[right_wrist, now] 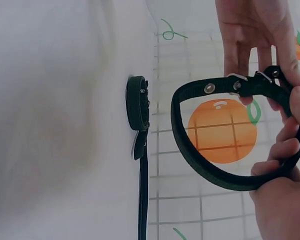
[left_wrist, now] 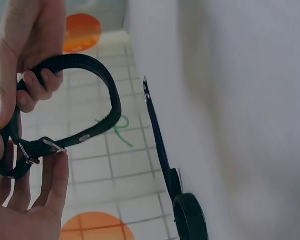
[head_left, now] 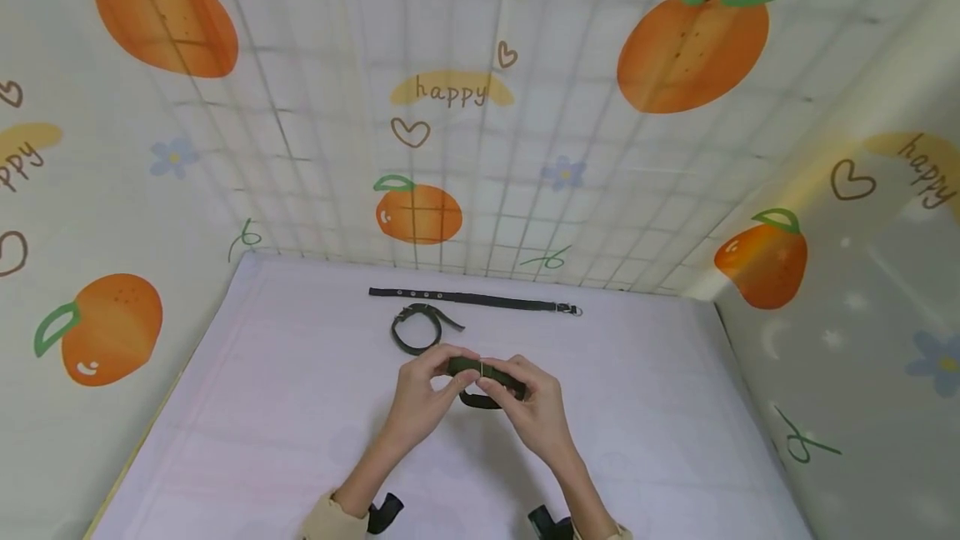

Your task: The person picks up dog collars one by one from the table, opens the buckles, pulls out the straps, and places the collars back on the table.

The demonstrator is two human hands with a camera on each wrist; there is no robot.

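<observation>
Both hands hold a dark green buckled collar [head_left: 487, 373] above the table, bent into a closed loop. My left hand [head_left: 416, 398] pinches it at the buckle end, its fingertips against the metal buckle [left_wrist: 55, 145] in the left wrist view. My right hand [head_left: 536, 407] grips the strap beside it, fingers curled round the band [right_wrist: 230, 182]. In the right wrist view, a metal eyelet [right_wrist: 209, 88] shows on the strap near the buckle. The overlapping strap end is partly hidden by the fingers.
Beyond the hands, a second collar [head_left: 393, 336] lies coiled in a ring, its tail pointing right. Behind that, a third collar [head_left: 487, 300] stretches flat across the white table [head_left: 262, 390]. A patterned cloth wall with grid lines [head_left: 465, 148] rises at the back.
</observation>
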